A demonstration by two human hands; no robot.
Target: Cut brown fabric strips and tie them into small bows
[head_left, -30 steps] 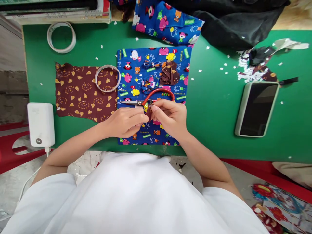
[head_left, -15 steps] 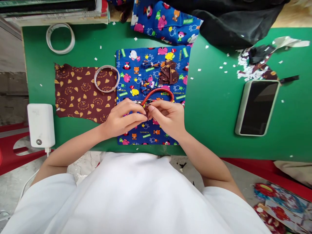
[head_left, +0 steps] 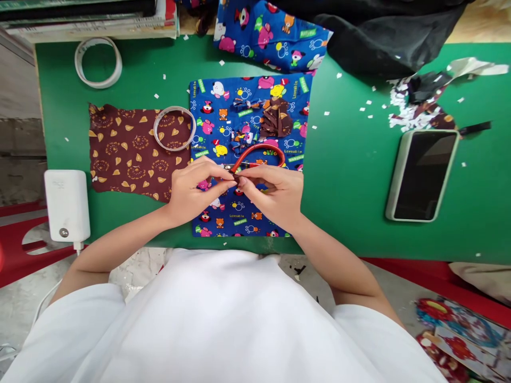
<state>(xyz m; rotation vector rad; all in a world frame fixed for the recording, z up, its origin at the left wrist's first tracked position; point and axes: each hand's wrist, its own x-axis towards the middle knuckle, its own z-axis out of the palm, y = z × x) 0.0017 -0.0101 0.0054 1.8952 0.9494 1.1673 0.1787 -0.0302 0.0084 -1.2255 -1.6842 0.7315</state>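
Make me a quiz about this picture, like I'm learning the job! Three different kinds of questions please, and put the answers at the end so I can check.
1. True or false: the phone lies on the green table.

2. Which of these lies mostly on the brown cloth?
A. the scissors
B. a white ring
C. the phone

3. What are the left hand and the right hand pinching together?

Key:
1. True.
2. B. Its right edge reaches over to the blue cloth.
3. A small brown scrap, mostly hidden by the hands.
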